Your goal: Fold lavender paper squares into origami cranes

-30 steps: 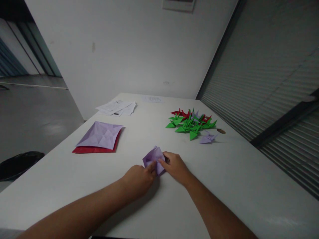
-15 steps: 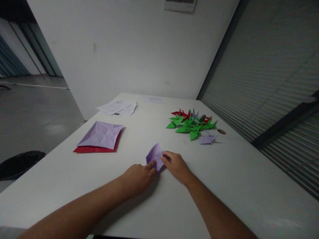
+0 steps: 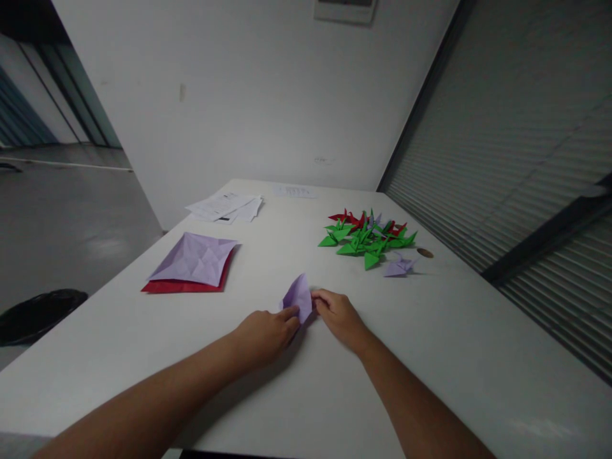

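Head view: I see purple paper [image 3: 303,294] over the counter [image 3: 268,255]. The left hand [image 3: 268,333] pinches it; the right hand [image 3: 337,317] has curled fingers by its edge — pinching, I can't tell. Looks like folding — the next crease needs gentle lining up.

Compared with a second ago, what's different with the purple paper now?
The small purple paper looks narrower, its sides seemingly closer together. The right hand has shifted from its face to its right edge; the left hand still holds it. The folded cranes and big purple sheet stayed put.
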Tool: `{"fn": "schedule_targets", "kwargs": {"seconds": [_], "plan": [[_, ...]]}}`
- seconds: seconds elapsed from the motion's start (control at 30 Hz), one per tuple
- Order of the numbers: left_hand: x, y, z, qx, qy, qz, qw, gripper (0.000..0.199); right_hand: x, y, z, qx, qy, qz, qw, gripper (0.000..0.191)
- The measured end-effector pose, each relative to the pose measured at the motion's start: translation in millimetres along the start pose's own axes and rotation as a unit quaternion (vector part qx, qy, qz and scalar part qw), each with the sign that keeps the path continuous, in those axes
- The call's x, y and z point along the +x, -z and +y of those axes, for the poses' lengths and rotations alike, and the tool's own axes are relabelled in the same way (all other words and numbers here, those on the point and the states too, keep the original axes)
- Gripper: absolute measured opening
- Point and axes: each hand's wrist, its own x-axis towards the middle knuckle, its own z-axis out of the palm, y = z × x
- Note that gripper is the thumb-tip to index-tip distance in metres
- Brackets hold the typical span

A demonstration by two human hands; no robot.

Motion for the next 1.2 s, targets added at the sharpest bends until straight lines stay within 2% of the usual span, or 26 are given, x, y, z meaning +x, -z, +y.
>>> {"fn": "schedule_targets", "kwargs": {"seconds": [0.2,0.33,0.6,0.8,1.2], "plan": [[0,2.7,-1,-0.012,0.003,0.003,1.000,0.038,0,0,0,0.027,-0.004,0.011,1.000,0.023],[-2,2.4,-2,0.001,-0.019,-0.004,1.000,0.038,0,-1,-1,0.028,0.007,0.014,0.999,0.022],[-1,0.2,0,0.033,-0.018,-0.022,0.999,0.038,0,-1,-2,0.008,0.009,0.008,1.000,0.021],[-1,1.2,1,0.039,-0.018,-0.020,0.999,0.033,-1,-2,-4,0.013,0.012,-0.003,1.000,0.021],[0,4.3,1,0.027,-0.029,-0.012,0.999,0.035,-1,0,-12,-0.009,0.029,-0.021,0.999,0.022]]}}
